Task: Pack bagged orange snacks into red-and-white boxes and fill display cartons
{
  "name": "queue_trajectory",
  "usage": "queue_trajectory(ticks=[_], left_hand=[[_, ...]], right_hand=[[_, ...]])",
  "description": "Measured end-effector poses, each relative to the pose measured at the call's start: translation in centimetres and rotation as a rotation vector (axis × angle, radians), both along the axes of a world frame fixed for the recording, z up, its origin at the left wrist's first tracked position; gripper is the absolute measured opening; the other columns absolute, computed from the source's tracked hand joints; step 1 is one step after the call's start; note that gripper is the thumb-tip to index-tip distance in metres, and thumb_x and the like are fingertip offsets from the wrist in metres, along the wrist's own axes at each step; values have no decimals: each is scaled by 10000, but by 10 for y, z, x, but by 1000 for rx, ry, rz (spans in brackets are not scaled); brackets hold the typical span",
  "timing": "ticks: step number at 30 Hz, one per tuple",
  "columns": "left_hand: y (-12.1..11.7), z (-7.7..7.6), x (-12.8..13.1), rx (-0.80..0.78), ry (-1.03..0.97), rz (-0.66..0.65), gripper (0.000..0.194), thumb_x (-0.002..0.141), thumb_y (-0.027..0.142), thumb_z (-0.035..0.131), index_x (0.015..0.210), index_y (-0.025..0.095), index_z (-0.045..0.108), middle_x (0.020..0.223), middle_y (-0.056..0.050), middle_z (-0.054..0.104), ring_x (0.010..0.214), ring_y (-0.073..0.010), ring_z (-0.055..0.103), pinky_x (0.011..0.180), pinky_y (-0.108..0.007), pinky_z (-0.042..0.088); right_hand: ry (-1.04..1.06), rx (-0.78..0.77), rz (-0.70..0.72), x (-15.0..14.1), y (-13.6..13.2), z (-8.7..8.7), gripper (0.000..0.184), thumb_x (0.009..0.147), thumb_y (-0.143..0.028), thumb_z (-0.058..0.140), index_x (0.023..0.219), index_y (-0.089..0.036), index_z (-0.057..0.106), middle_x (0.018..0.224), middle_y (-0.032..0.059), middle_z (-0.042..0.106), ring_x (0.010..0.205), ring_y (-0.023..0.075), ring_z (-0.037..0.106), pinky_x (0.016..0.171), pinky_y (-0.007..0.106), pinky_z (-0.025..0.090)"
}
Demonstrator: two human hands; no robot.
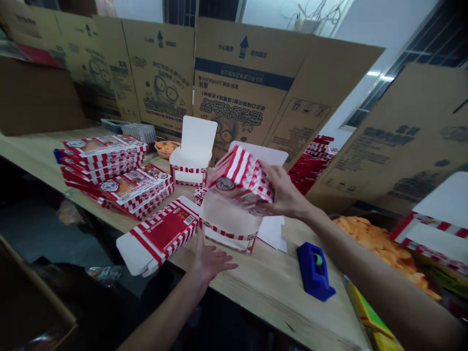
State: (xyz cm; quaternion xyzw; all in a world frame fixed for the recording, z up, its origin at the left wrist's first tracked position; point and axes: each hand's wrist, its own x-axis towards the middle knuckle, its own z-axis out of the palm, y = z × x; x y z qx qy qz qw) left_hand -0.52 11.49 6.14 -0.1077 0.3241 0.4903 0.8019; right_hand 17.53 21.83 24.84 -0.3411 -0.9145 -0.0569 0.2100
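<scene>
Right hand (287,195): fingers grip a red-and-white striped cardboard carton (241,180), tilted above the wooden counter (270,282) | Left hand (210,261): fingers spread, released, flat beside an open striped box (228,226) | Risk: the one-handed grip may let the tilted carton slip onto the box.
</scene>
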Motion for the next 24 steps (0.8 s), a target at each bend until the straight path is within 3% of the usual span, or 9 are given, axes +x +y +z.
queue_trajectory(ticks=[2,4,7,11,18,21,24], left_hand=[[11,-6,7,21,-78,12,1184,638,895,276,1467,95,7,1491,-313,147,1360,-480,209,897,-659,391],[21,-13,10,64,-143,-4,1125,659,886,234,1454,93,162,1453,-292,283,1334,-476,275,922,-663,365],[29,-20,12,88,-195,-22,1098,646,895,224,1403,105,312,1373,-276,419,1272,-485,366,907,-678,352],[30,-25,16,42,-174,-25,1134,617,915,229,1374,81,356,1384,-286,395,1278,-479,348,903,-668,354],[29,-14,25,-6,-160,-57,1119,611,912,260,1397,118,325,1431,-249,324,1306,-465,305,929,-646,343],[30,-14,27,-18,-167,-74,1150,598,911,271,1410,97,283,1460,-267,260,1326,-474,259,939,-645,328],[30,-25,29,-53,-179,-104,1291,534,938,271,1429,13,162,1470,-324,169,1350,-494,167,934,-649,310]], right_hand=[[-157,-21,-34,-7,14,-21,1005,603,-410,703,1440,-116,231,1213,204,448,1088,392,431,922,535,369],[-265,-91,-28,-9,20,-45,983,595,-413,710,1421,-117,266,1187,207,474,1056,385,447,904,522,367],[-289,-277,-7,-8,17,-81,985,613,-435,712,1426,-149,235,1217,186,469,1076,357,456,907,490,371],[-295,-407,-48,-6,4,-112,992,631,-394,706,1439,-127,196,1253,197,432,1121,353,427,927,482,373],[-460,-469,-51,0,2,-120,1013,688,-412,666,1474,-70,125,1292,268,398,1169,411,400,953,561,331],[-448,-690,-21,3,23,-111,1006,722,-556,613,1485,-111,132,1352,235,409,1228,401,395,988,547,337],[-337,-909,15,0,49,-94,802,818,-661,425,1449,-183,296,1331,156,513,1205,337,475,994,495,387]])
